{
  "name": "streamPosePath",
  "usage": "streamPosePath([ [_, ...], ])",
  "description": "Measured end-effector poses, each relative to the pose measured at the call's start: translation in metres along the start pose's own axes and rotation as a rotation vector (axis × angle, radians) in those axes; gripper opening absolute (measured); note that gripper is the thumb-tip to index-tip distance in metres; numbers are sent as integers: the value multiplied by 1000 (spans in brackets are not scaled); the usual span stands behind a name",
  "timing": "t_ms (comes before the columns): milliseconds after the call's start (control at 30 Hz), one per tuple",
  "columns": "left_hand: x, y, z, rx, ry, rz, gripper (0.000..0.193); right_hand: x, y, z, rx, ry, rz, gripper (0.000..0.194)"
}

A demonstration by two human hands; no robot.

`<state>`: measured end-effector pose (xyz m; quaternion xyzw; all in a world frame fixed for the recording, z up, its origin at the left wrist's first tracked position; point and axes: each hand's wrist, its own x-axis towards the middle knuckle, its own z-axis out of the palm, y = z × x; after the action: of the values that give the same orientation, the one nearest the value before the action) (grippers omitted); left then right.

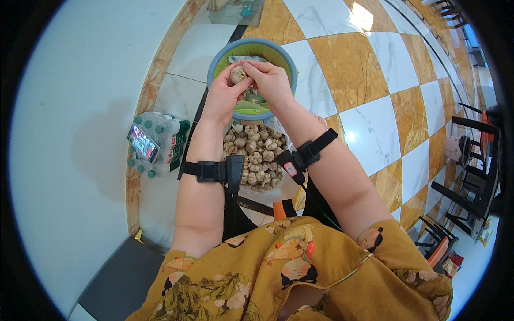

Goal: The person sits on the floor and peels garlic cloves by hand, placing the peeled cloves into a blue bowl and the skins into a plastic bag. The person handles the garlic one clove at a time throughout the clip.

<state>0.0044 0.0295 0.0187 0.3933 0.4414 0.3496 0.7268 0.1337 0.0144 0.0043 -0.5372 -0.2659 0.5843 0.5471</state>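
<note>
My left hand [227, 94] holds a whole garlic bulb [238, 74] above a round bin [292, 72] with a grey-blue rim and a green liner. The fingertips of my right hand [271, 80] meet the bulb's upper right side, thumb and forefinger pinched at its skin. Whether a piece of skin sits between them is too small to tell. Inside the bin lie green liner folds and some pale scraps, partly covered by my hands. Closer to me, a clear plastic bag [277, 194] full of garlic bulbs [253, 158] stands between my forearms.
A shrink-wrapped pack of bottles [160, 127] with green caps sits by the wall at left, a lit phone [143, 143] on top. Beyond the bin is a translucent box [225, 17]. Black chairs [461, 196] and a small bucket [455, 148] stand far right on the checkered tile floor [371, 128].
</note>
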Motion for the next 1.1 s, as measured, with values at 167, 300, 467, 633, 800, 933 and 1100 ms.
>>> streamPosePath([
  [167, -5, 3, 2, -52, -21, -60, 48, 4, 2, -9, 120, 99, 135, 23],
  [300, -3, 3, -3, -20, -18, -138, 50, 10, -1, -16, -22, 63, 134, 26],
  [467, -2, 3, -15, 72, 51, -140, 51, 12, -8, -15, -256, 85, 252, 51],
  [633, 0, -1, -11, 96, 21, -53, 56, 5, 0, -4, -46, -222, 95, 56],
  [800, 5, -14, 5, 355, 191, 189, 56, 0, 8, 3, 8, -151, 3, 36],
  [933, 6, -16, 5, 413, 199, 202, 53, -1, 8, 2, 76, -95, 23, 32],
  [1100, 6, -15, 7, 405, 82, 173, 52, 8, 15, -4, -221, 95, 33, 27],
])
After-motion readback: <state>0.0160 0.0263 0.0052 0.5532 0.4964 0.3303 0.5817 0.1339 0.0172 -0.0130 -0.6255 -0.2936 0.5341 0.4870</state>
